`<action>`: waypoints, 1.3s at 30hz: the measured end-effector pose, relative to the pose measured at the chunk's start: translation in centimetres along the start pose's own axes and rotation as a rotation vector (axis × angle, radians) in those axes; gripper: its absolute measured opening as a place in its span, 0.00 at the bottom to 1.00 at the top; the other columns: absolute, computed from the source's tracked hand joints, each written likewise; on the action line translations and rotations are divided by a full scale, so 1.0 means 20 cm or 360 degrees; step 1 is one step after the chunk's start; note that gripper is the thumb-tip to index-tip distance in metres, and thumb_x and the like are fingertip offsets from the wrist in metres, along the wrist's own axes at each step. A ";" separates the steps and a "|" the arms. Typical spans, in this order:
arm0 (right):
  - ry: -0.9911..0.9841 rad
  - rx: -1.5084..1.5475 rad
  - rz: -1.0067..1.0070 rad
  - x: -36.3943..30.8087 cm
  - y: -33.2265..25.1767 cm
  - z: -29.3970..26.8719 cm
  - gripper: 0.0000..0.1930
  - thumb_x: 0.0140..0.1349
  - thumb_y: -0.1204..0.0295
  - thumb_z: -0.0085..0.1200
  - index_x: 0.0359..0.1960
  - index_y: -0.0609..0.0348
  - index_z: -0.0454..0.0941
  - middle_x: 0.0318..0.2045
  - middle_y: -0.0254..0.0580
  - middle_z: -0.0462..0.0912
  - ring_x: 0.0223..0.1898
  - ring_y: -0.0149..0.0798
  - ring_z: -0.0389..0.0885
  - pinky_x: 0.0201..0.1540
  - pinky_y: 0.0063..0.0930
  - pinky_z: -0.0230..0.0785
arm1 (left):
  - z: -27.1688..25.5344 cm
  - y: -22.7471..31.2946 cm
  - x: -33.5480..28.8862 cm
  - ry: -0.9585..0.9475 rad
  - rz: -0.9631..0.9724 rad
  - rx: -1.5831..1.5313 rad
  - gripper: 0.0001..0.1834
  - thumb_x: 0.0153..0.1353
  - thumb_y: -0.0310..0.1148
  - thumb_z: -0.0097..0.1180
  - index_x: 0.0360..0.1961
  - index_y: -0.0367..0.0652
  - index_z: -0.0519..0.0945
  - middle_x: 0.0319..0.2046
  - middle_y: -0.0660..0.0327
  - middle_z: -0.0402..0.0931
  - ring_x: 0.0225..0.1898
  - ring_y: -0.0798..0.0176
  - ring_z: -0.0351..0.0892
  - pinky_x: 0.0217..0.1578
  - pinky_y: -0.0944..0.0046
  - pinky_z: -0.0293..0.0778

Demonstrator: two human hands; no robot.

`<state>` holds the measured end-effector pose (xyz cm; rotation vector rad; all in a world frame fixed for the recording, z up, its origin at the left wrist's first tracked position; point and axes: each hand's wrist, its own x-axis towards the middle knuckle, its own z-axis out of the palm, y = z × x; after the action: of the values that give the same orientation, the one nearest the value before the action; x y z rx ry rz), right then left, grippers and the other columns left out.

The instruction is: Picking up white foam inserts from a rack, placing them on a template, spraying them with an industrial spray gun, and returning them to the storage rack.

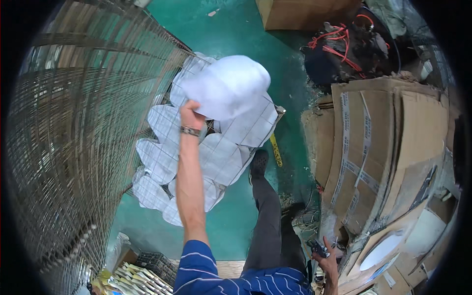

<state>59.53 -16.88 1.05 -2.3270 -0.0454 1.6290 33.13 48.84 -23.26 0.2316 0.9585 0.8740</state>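
Observation:
My left hand [191,116] is closed on the near left edge of a white, rounded, cap-like piece [233,86], its fingers partly hidden beneath it. The piece is held over a flat wire rack [281,112] where several more white rounded pieces [162,157] lie side by side in rows. Low on the right, away from the rack, my right hand [328,260] has its fingers around a small black object [318,248], whose kind I cannot make out.
A tall bank of wire racks [83,128] leans along the left. Stacked flattened cardboard [364,157] stands on the right. A cardboard box [305,14] and a tangle of orange cord [344,46] are at the far right. A yellow strip [276,150] marks the green floor [226,241].

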 end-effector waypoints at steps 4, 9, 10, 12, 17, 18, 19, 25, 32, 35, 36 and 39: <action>-0.0035 0.0042 0.0184 0.08 -0.09 0.09 0.48 0.49 0.78 0.68 0.75 0.55 0.61 0.40 0.40 0.86 0.38 0.31 0.80 0.45 0.24 0.73 | -0.49 0.22 0.40 0.0016 0.0056 0.0111 0.19 0.48 0.27 0.58 0.45 0.39 0.80 0.45 0.57 0.80 0.50 0.50 0.79 0.58 0.45 0.75; 0.0075 -0.0123 0.0054 0.04 -0.18 0.12 0.46 0.50 0.78 0.66 0.75 0.57 0.61 0.32 0.37 0.83 0.32 0.30 0.76 0.39 0.24 0.71 | -0.96 0.05 0.37 0.1198 -0.0077 0.2463 0.39 0.58 0.61 0.62 0.52 0.31 0.78 0.55 0.43 0.78 0.57 0.46 0.78 0.63 0.50 0.70; 0.0095 -0.0230 -0.0009 0.00 -0.19 0.09 0.46 0.51 0.78 0.66 0.75 0.57 0.61 0.30 0.37 0.81 0.30 0.30 0.75 0.37 0.24 0.70 | -0.99 -0.11 0.27 0.1217 0.0098 0.2934 0.42 0.59 0.63 0.60 0.55 0.30 0.77 0.59 0.40 0.76 0.60 0.43 0.76 0.64 0.52 0.69; 0.0154 -0.0172 0.0019 -0.12 -0.20 0.02 0.45 0.51 0.78 0.65 0.75 0.57 0.62 0.36 0.39 0.83 0.34 0.30 0.77 0.40 0.24 0.71 | -0.94 -0.40 0.06 0.0485 0.0163 0.3469 0.42 0.57 0.60 0.61 0.60 0.34 0.76 0.52 0.43 0.80 0.57 0.41 0.77 0.59 0.46 0.71; 0.0505 0.0110 -0.0286 -0.59 -0.10 -0.22 0.39 0.53 0.79 0.64 0.71 0.58 0.68 0.48 0.46 0.85 0.43 0.30 0.80 0.49 0.26 0.72 | -0.59 -1.06 -0.88 -0.0092 -0.0007 0.2963 0.35 0.52 0.48 0.70 0.58 0.39 0.79 0.42 0.51 0.85 0.47 0.46 0.83 0.52 0.51 0.77; 0.0605 0.0051 -0.0352 -0.67 -0.05 -0.28 0.36 0.54 0.78 0.64 0.69 0.58 0.70 0.45 0.50 0.86 0.41 0.33 0.82 0.48 0.29 0.73 | -0.53 -1.12 -1.04 -0.0274 -0.0301 0.2983 0.35 0.57 0.48 0.65 0.61 0.38 0.77 0.54 0.46 0.81 0.57 0.44 0.79 0.58 0.49 0.74; 0.0730 0.0023 -0.0283 -0.80 0.01 -0.33 0.34 0.55 0.78 0.63 0.67 0.58 0.73 0.43 0.55 0.87 0.39 0.36 0.84 0.46 0.32 0.74 | -0.47 -1.19 -1.19 -0.0314 -0.0463 0.2679 0.35 0.57 0.49 0.66 0.61 0.38 0.78 0.52 0.47 0.83 0.55 0.48 0.82 0.57 0.53 0.75; 0.1251 0.0479 -0.0427 -1.55 0.54 -0.67 0.28 0.58 0.74 0.65 0.63 0.60 0.76 0.54 0.56 0.84 0.54 0.51 0.85 0.56 0.33 0.73 | -0.29 -1.46 -1.79 -0.0577 -0.0586 0.2795 0.25 0.61 0.37 0.65 0.58 0.40 0.77 0.28 0.62 0.80 0.26 0.67 0.75 0.26 0.63 0.72; 0.2084 0.0820 -0.0436 -2.05 1.21 -0.89 0.29 0.57 0.82 0.64 0.63 0.65 0.75 0.46 0.54 0.85 0.44 0.49 0.86 0.49 0.31 0.75 | -0.25 -1.58 -2.18 -0.0035 -0.1165 0.2747 0.17 0.62 0.34 0.58 0.53 0.47 0.81 0.42 0.57 0.85 0.41 0.53 0.83 0.35 0.36 0.75; 0.2070 0.0874 -0.0437 -2.13 1.46 -0.93 0.29 0.55 0.83 0.64 0.62 0.64 0.76 0.44 0.55 0.85 0.43 0.50 0.86 0.48 0.33 0.75 | -0.20 -1.66 -2.24 -0.0191 -0.1399 0.2682 0.16 0.65 0.39 0.54 0.51 0.47 0.82 0.36 0.58 0.83 0.38 0.53 0.82 0.32 0.41 0.76; 0.2076 0.0801 -0.0480 -2.15 1.52 -0.91 0.30 0.53 0.84 0.64 0.62 0.64 0.76 0.44 0.56 0.84 0.42 0.52 0.85 0.47 0.35 0.75 | -0.18 -1.67 -2.26 -0.0300 -0.1388 0.2612 0.16 0.65 0.39 0.54 0.51 0.47 0.82 0.36 0.58 0.83 0.38 0.53 0.82 0.32 0.41 0.76; 0.1779 0.0799 -0.0644 -2.19 1.65 -0.89 0.32 0.52 0.84 0.65 0.62 0.63 0.76 0.43 0.56 0.84 0.43 0.54 0.85 0.46 0.36 0.76 | -0.06 -1.79 -2.30 -0.0314 -0.1217 0.2211 0.12 0.63 0.39 0.55 0.43 0.49 0.84 0.32 0.59 0.82 0.34 0.51 0.82 0.29 0.45 0.76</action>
<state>55.53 -60.94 37.94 -2.2620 0.1134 0.0164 39.19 -8.58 -14.66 1.0190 1.1988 -0.6216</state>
